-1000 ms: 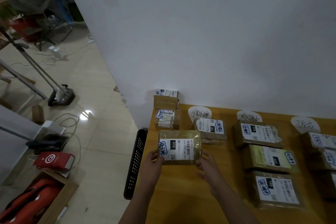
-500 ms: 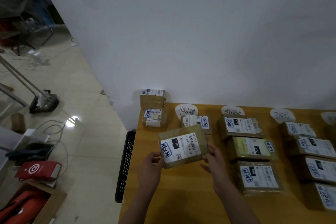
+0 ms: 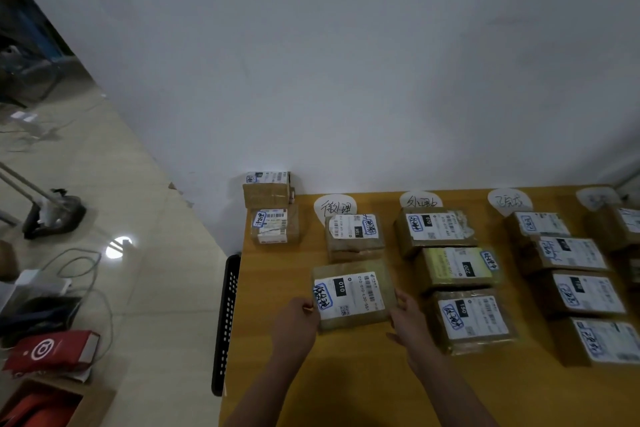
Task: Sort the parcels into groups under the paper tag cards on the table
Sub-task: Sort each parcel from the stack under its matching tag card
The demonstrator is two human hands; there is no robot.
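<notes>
A brown parcel with a white label marked 010 lies between my hands, just in front of another parcel under the leftmost paper tag card. My left hand grips its left edge. My right hand holds its right edge. Whether it rests on the wooden table or hovers just above I cannot tell. Further tag cards stand along the wall, each with a column of labelled parcels below.
Two stacked parcels sit at the table's far left corner. A black perforated basket hangs at the table's left edge. On the floor to the left lie cables, a red bag and a stand base. A white wall backs the table.
Both hands have lowered the 010 parcel from a raised position down into the row under the leftmost tag card. The view has swung to the right.
</notes>
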